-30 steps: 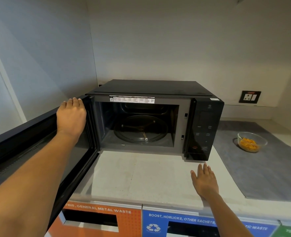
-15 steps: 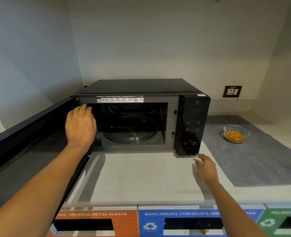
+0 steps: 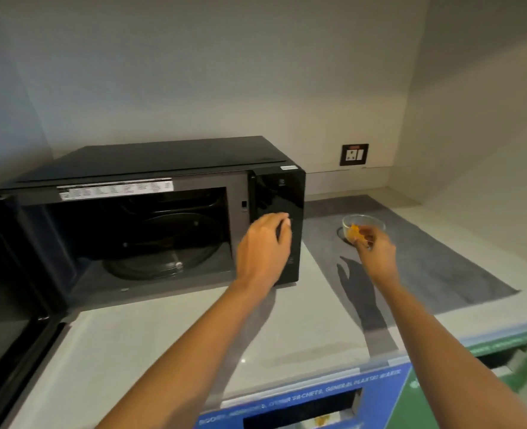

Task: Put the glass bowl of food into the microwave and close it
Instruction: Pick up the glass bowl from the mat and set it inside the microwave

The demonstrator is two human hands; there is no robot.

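The black microwave stands on the counter with its door swung wide to the left. Its cavity holds only the glass turntable. My left hand hovers in front of the control panel, fingers loosely curled and holding nothing. To the right of the oven, the glass bowl with orange food sits on a grey mat. My right hand reaches its near rim, and the fingertips overlap the glass. Whether they grip the bowl is unclear.
The pale counter stretches in front of the oven. A wall socket sits behind the mat, and a side wall closes the right end. Below the front edge are a blue-labelled waste bin and a green one.
My left hand left the open door and moved right to the control panel. My right hand rose from the counter and reached the bowl's rim. The view turned right.
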